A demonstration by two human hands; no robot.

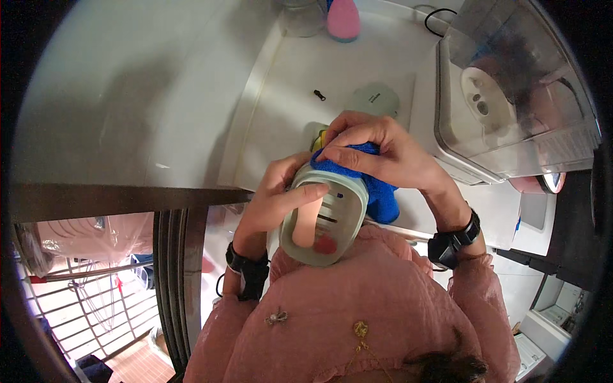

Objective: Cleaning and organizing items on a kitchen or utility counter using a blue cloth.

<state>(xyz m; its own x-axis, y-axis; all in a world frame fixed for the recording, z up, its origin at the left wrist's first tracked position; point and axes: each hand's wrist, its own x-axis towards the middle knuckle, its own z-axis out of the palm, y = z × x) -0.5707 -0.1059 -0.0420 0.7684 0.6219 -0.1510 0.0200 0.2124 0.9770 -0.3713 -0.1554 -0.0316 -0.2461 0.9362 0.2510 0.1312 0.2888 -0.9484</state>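
My left hand (287, 196) grips a pale green plastic container (352, 225) by its rim and side, the thumb reaching inside. Slots show in the container, along with a red patch and a peach-coloured elongated shape whose nature I cannot tell. In my right hand (378, 151) is a blue cloth (382, 201), pinched against the container's far rim, its loose part hanging at the right. Just beyond the hands a yellow item (318, 141) is partly hidden. Farther back on the white surface are a pale green round lid (376, 98) with writing and a small black zipper pull (319, 95).
A large clear plastic bin (527, 143) stands on the right. At the back are a clear jar (302, 19), a pink rounded object (343, 21) and a black cable (438, 16). A white wall (119, 105) rises at the left, above a dark window frame (179, 287).
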